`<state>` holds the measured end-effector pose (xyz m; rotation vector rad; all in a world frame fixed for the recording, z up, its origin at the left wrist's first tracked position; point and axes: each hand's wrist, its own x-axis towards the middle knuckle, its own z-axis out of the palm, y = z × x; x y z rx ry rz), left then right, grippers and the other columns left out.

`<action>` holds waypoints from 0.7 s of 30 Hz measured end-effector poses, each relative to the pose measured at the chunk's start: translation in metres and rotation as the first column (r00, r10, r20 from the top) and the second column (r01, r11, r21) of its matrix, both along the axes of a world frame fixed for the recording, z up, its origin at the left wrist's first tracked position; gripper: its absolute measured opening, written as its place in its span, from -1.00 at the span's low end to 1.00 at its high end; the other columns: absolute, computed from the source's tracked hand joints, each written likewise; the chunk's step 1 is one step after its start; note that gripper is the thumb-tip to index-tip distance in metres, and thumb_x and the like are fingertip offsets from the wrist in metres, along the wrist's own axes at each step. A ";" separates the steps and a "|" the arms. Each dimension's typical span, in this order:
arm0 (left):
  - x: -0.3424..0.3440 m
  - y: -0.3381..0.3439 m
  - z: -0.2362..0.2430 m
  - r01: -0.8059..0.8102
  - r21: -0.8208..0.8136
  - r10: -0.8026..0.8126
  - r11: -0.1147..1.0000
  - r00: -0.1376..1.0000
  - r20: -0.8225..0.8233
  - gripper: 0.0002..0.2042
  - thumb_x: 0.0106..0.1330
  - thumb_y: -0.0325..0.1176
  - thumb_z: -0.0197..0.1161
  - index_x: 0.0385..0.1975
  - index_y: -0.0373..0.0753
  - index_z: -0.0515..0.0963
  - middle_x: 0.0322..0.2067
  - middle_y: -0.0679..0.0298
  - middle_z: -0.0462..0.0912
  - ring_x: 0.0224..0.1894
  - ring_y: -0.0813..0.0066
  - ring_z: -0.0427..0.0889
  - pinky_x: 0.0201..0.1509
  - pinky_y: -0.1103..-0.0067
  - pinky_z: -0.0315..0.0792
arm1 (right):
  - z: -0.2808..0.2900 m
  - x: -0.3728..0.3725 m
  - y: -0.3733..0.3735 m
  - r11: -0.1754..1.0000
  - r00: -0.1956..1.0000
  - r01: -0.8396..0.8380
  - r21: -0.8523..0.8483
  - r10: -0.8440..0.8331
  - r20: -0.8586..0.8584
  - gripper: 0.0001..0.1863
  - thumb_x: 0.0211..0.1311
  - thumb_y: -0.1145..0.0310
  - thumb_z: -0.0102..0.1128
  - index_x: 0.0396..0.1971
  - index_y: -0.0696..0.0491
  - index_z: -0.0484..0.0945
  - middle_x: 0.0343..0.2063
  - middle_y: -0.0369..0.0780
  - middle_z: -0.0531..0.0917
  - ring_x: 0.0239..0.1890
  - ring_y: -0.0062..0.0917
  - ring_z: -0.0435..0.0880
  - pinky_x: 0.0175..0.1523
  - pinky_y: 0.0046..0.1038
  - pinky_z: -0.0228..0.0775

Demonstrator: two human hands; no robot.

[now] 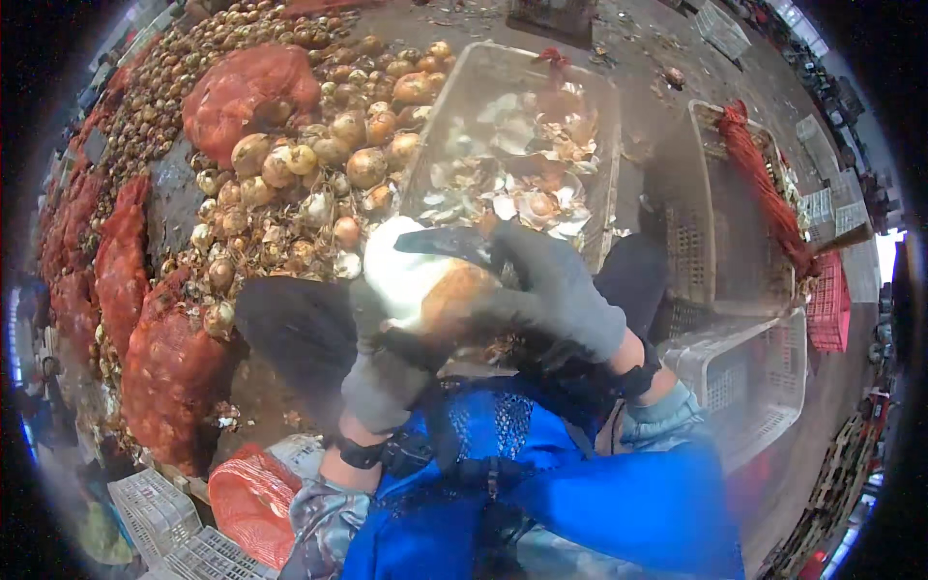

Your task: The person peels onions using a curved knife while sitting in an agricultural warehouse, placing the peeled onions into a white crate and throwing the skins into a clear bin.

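Note:
A large onion (398, 271) is held in front of me, its upper left side bare and white, with brown skin still on the lower right. My left hand (391, 353), in a grey and black glove, is closed around the onion from below and the left. My right hand (556, 290), gloved the same way, grips it from the right, with dark fingers lying across its top. Whether a small tool sits in the right hand's fingers cannot be made out. Beyond the hands stands a pale plastic crate (609, 145) with loose onion skins (527, 145) inside.
Loose onions (333, 145) are heaped ahead and left, beside red mesh sacks (179, 377). On the right are a tall crate (703, 213) draped with red netting (764, 184), a white crate (797, 377) and a pink basket (828, 304). Grey crates (155, 507) stand at lower left.

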<state>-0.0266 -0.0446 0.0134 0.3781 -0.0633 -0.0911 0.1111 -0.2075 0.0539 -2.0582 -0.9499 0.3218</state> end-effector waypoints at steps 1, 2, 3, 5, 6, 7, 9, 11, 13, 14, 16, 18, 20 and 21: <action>0.004 -0.003 0.010 0.055 0.057 -0.065 0.997 0.979 0.193 -0.37 0.38 0.12 -0.29 0.29 -0.21 0.03 0.23 0.19 0.22 0.25 0.29 0.25 0.38 0.34 0.01 | 0.001 -0.001 0.000 1.000 1.000 0.003 0.000 -0.003 -0.003 -0.35 -0.14 -0.19 0.28 -0.26 0.12 0.48 -0.43 -0.07 0.58 -0.35 -0.18 0.58 -0.25 -0.27 0.37; 0.000 -0.003 0.010 -0.014 0.181 0.019 0.983 0.999 -0.028 -0.31 0.34 0.19 -0.27 0.29 -0.24 0.02 0.24 0.13 0.20 0.26 0.22 0.22 0.36 0.31 0.07 | 0.003 -0.001 0.001 1.000 1.000 0.014 -0.016 -0.015 -0.028 -0.35 -0.13 -0.18 0.27 -0.25 0.12 0.48 -0.43 -0.07 0.58 -0.34 -0.18 0.58 -0.25 -0.27 0.38; 0.001 -0.005 0.013 -0.011 0.181 0.017 0.983 0.999 -0.030 -0.31 0.34 0.19 -0.27 0.29 -0.24 0.02 0.24 0.13 0.20 0.26 0.22 0.22 0.36 0.31 0.07 | 0.005 -0.002 0.000 0.999 0.998 0.025 -0.032 -0.027 -0.052 -0.35 -0.13 -0.18 0.27 -0.24 0.12 0.48 -0.42 -0.06 0.57 -0.32 -0.18 0.59 -0.24 -0.27 0.38; 0.007 -0.011 0.030 -0.042 0.271 0.070 0.962 0.993 -0.098 -0.23 0.27 0.26 -0.18 0.28 -0.27 0.02 0.22 0.07 0.20 0.24 0.14 0.24 0.31 0.26 0.15 | 0.007 -0.001 -0.001 0.999 0.992 0.017 -0.027 -0.020 -0.127 -0.35 -0.12 -0.18 0.26 -0.24 0.12 0.47 -0.43 -0.05 0.57 -0.34 -0.17 0.58 -0.25 -0.27 0.37; 0.009 -0.018 0.039 -0.102 0.285 0.174 0.953 0.955 -0.239 -0.20 0.23 0.29 -0.13 0.27 -0.26 0.04 0.21 0.05 0.23 0.23 0.14 0.27 0.29 0.25 0.19 | 0.006 -0.001 -0.001 1.000 0.995 0.012 0.012 -0.011 -0.100 -0.35 -0.13 -0.17 0.26 -0.24 0.12 0.47 -0.45 -0.06 0.56 -0.36 -0.17 0.57 -0.27 -0.27 0.37; 0.009 -0.018 0.040 -0.099 0.285 0.171 0.953 0.955 -0.241 -0.20 0.23 0.29 -0.13 0.27 -0.26 0.04 0.21 0.05 0.23 0.23 0.14 0.27 0.29 0.25 0.19 | 0.005 -0.002 -0.001 0.999 0.997 0.008 0.050 -0.004 -0.073 -0.35 -0.13 -0.17 0.26 -0.25 0.12 0.47 -0.47 -0.06 0.56 -0.39 -0.18 0.56 -0.29 -0.27 0.36; 0.009 -0.017 0.039 -0.061 0.381 0.142 0.923 0.972 -0.189 -0.20 0.22 0.30 -0.13 0.26 -0.26 0.08 0.18 0.06 0.26 0.20 0.16 0.31 0.28 0.27 0.21 | 0.009 -0.002 0.000 1.000 0.997 0.015 0.014 -0.014 -0.071 -0.35 -0.14 -0.17 0.27 -0.26 0.13 0.47 -0.48 -0.06 0.56 -0.40 -0.19 0.56 -0.30 -0.27 0.36; 0.013 -0.020 0.039 -0.090 0.374 0.166 0.923 0.970 -0.178 -0.21 0.22 0.30 -0.12 0.24 -0.26 0.11 0.17 0.06 0.29 0.19 0.17 0.33 0.28 0.27 0.22 | 0.010 -0.002 0.001 1.000 0.997 0.017 -0.023 -0.018 -0.069 -0.35 -0.15 -0.17 0.27 -0.26 0.13 0.48 -0.49 -0.07 0.55 -0.42 -0.20 0.56 -0.31 -0.28 0.35; 0.013 -0.021 0.039 -0.121 0.369 0.194 0.922 0.967 -0.167 -0.23 0.22 0.30 -0.12 0.22 -0.25 0.14 0.15 0.06 0.32 0.18 0.18 0.34 0.27 0.27 0.23 | 0.010 -0.003 0.001 1.000 0.999 -0.015 -0.002 0.015 -0.042 -0.39 -0.13 -0.16 0.26 -0.30 0.11 0.51 -0.51 -0.08 0.56 -0.42 -0.21 0.57 -0.33 -0.28 0.35; 0.012 -0.021 0.038 -0.124 0.275 0.184 0.953 0.961 -0.207 -0.22 0.24 0.27 -0.10 0.22 -0.32 0.13 0.14 0.06 0.32 0.15 0.21 0.36 0.26 0.35 0.23 | 0.011 -0.003 0.001 1.000 0.999 -0.016 -0.001 0.016 -0.043 -0.39 -0.13 -0.16 0.26 -0.30 0.11 0.51 -0.51 -0.08 0.56 -0.42 -0.21 0.57 -0.33 -0.28 0.35; 0.016 -0.021 0.036 -0.131 0.264 0.169 0.956 0.977 -0.130 -0.24 0.29 0.22 -0.11 0.20 -0.41 0.13 0.11 0.05 0.35 0.11 0.27 0.40 0.25 0.42 0.23 | 0.014 -0.004 0.000 0.999 0.995 -0.050 -0.013 0.049 -0.089 -0.45 -0.09 -0.14 0.25 -0.35 0.09 0.55 -0.53 -0.09 0.57 -0.43 -0.20 0.58 -0.34 -0.28 0.35; 0.014 -0.021 0.038 -0.126 0.330 0.180 0.935 0.974 -0.138 -0.24 0.28 0.23 -0.11 0.20 -0.40 0.14 0.10 0.06 0.36 0.09 0.27 0.42 0.22 0.43 0.26 | 0.015 -0.005 0.001 0.997 0.996 -0.068 -0.019 0.067 -0.055 -0.48 -0.08 -0.13 0.25 -0.36 0.08 0.56 -0.54 -0.09 0.57 -0.44 -0.20 0.57 -0.34 -0.28 0.35; 0.014 -0.022 0.040 -0.133 0.374 0.206 0.918 0.965 -0.162 -0.24 0.27 0.23 -0.10 0.19 -0.39 0.15 0.08 0.07 0.38 0.06 0.28 0.43 0.19 0.43 0.29 | 0.013 -0.007 0.002 0.998 0.998 -0.061 -0.029 0.061 0.004 -0.51 -0.04 -0.10 0.24 -0.37 0.07 0.56 -0.54 -0.09 0.57 -0.43 -0.19 0.57 -0.34 -0.27 0.35; 0.014 -0.022 0.042 -0.138 0.387 0.217 0.912 0.962 -0.168 -0.24 0.27 0.24 -0.09 0.19 -0.38 0.16 0.07 0.07 0.38 0.05 0.29 0.44 0.18 0.43 0.31 | 0.008 -0.006 0.001 0.998 0.998 -0.059 -0.030 0.059 0.004 -0.51 -0.04 -0.10 0.24 -0.37 0.07 0.56 -0.54 -0.09 0.57 -0.43 -0.19 0.57 -0.34 -0.27 0.35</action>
